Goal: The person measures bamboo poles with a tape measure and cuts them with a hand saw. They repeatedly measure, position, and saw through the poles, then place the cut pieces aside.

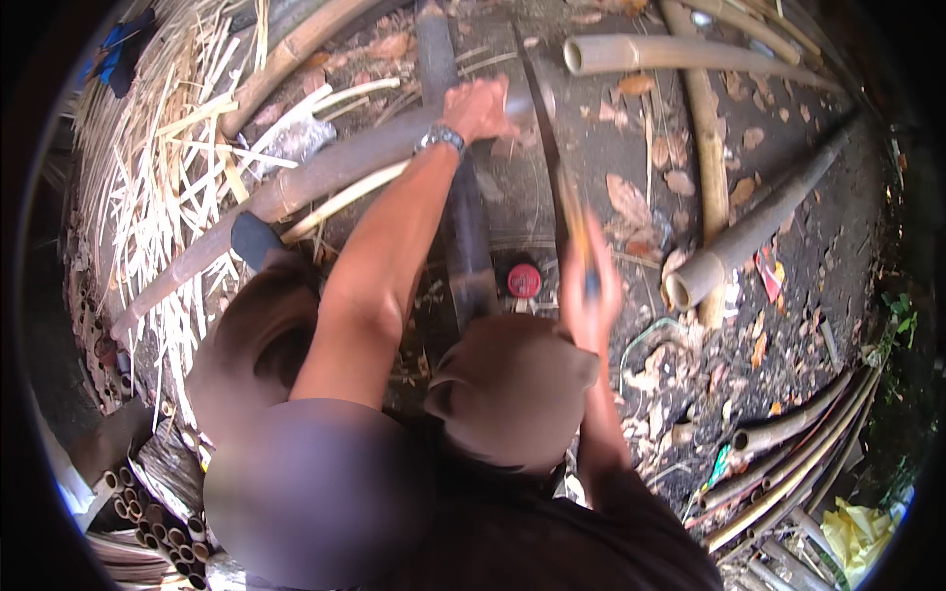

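Note:
My left hand (480, 110) is closed over a thick bamboo pole (325, 167) near its right end. The pole slants from the lower left up to the middle. In my right hand (593, 286), slightly blurred by motion, is a saw (548, 128) with a yellowish handle. Its long dark blade points away from me and crosses the pole just right of my left hand; how deep it sits there I cannot tell. Beneath the pole runs a dark, thick support piece (461, 212). My dark-covered left foot (255, 239) rests against the pole.
Pale split strips (182, 197) are heaped at the left. More bamboo poles (705, 148) lie at the right, one with its hollow end (680, 289) towards me. A red round lid (523, 281) sits between my hands. Cut bamboo tubes (158, 532) are stacked lower left.

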Demonstrator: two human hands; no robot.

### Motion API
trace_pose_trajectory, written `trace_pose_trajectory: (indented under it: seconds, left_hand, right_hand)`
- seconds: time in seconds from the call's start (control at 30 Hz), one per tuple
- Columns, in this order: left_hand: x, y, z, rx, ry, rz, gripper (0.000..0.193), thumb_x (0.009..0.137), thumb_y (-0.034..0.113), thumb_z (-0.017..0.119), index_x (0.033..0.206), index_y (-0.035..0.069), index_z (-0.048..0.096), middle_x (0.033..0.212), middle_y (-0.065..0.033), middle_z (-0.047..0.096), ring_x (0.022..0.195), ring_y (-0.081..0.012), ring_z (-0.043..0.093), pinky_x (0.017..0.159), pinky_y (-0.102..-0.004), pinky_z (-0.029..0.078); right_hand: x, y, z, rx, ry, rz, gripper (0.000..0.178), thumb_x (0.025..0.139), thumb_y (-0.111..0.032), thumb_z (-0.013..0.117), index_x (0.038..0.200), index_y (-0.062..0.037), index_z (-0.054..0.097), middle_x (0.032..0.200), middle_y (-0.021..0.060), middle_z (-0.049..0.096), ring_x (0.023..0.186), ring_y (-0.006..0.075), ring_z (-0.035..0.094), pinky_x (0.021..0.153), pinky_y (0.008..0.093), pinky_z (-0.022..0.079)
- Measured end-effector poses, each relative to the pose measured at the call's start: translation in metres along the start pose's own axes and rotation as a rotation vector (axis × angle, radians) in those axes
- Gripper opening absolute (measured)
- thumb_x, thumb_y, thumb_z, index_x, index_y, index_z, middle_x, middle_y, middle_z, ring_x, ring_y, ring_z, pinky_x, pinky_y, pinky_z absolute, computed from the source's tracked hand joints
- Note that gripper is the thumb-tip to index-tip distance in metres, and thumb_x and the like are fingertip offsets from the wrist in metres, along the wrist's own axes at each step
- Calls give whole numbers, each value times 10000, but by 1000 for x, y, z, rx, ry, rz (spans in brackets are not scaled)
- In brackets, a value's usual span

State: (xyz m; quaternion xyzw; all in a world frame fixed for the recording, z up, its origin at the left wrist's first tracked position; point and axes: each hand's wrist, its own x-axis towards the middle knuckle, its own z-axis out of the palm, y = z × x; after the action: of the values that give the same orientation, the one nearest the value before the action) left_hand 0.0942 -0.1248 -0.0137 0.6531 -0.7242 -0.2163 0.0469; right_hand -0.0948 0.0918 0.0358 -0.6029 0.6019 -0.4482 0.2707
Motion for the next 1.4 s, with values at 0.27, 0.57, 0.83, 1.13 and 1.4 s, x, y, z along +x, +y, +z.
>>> trace_pose_trajectory:
  seconds: [0.27,0.57,0.83,1.13,1.4]
  left_hand:
    - [4,5,17,31,239,57,661,604,406,857,1093,61,577,1008,-188,690,998,-370,662,825,-477,521]
    - [-2,-8,-7,-30,-24,-29,674,576,368,831,1117,67,564,1059,-161,684,1034,-371,648,857,-459,511]
    - [3,12,5,-16,2,-18,747,583,408,880,1181,82,572,1082,-137,690,1044,-320,659,868,-443,509]
    - [6,-3,2,-15,115,39,754,582,391,882,1179,65,558,1046,-171,686,1050,-368,642,851,-489,502]
    - [1,-6,-7,-53,-14,-13,732,563,386,863,1166,90,572,1042,-136,695,1037,-331,657,855,-447,510]
  right_hand:
    - [63,-3,35,38,31,-8,419,928,-116,562,1340,-36,564,832,103,691,659,94,538,606,284,475]
    - [-90,-20,-76,-73,-133,65,470,912,-81,536,1361,54,503,1159,207,678,793,136,672,706,272,537]
    - [75,-9,31,83,-42,142,407,935,-148,574,1316,-3,566,1082,226,697,782,151,642,701,321,509]
    - [21,1,22,-26,37,-6,446,919,-99,568,1350,8,535,1096,182,701,848,141,675,731,265,531]
    - [-59,-20,-46,-123,-128,60,432,929,-119,563,1326,49,531,1063,195,672,830,188,679,722,288,533]
